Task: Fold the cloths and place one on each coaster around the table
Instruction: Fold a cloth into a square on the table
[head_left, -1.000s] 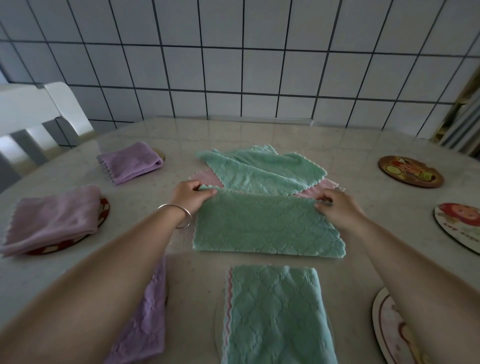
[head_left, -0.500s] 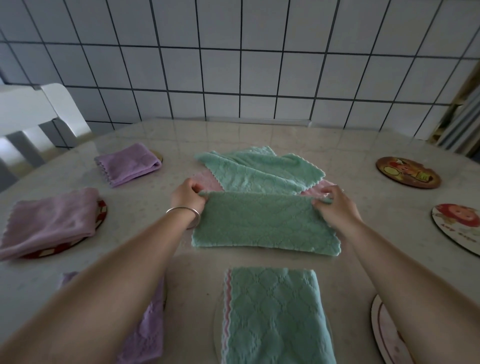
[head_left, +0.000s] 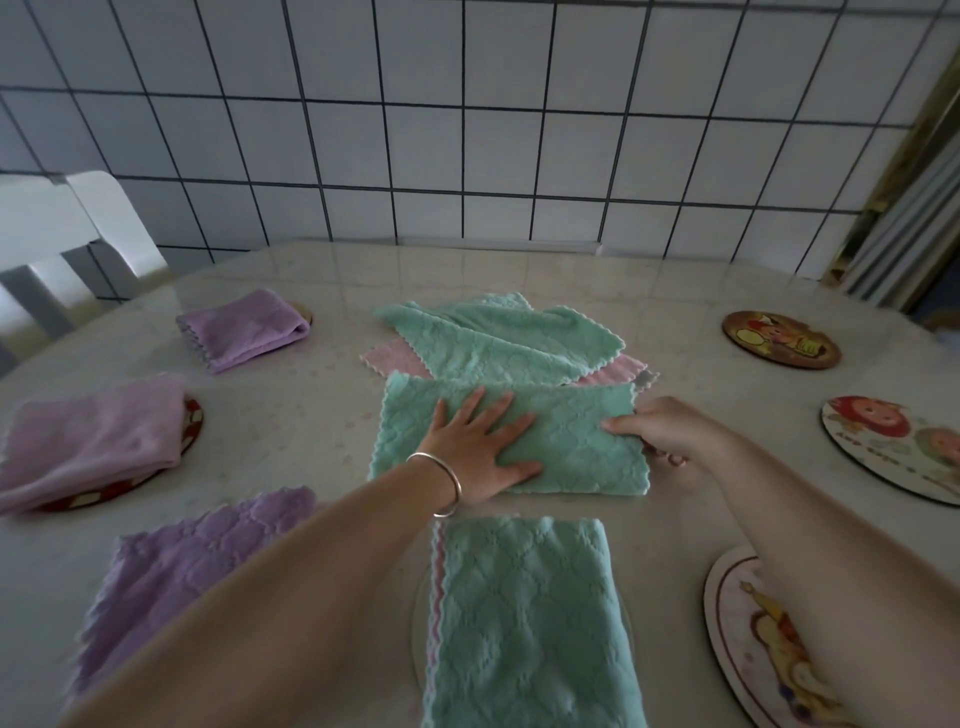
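A green cloth (head_left: 582, 441), folded once into a long strip, lies in the middle of the table. My left hand (head_left: 480, 447) presses flat on its centre with fingers spread. My right hand (head_left: 662, 431) pinches the strip's right end. Behind it lies an unfolded green cloth (head_left: 498, 338) over a pink cloth (head_left: 387, 358). A folded green cloth (head_left: 524, 618) sits on a coaster near me. Folded purple cloths rest on coasters at the left: the far purple cloth (head_left: 241, 327), the middle purple cloth (head_left: 88, 441) and the near purple cloth (head_left: 192, 561).
Three bare coasters lie on the right: a brown coaster (head_left: 779, 340), a large picture coaster (head_left: 893, 447) and a near coaster (head_left: 753, 644) partly under my right arm. A white chair (head_left: 62, 234) stands at the back left. A tiled wall runs behind the table (head_left: 311, 415).
My left hand let go of the strip's left corner and moved to its middle, now pressing flat. My right hand still holds the right end.
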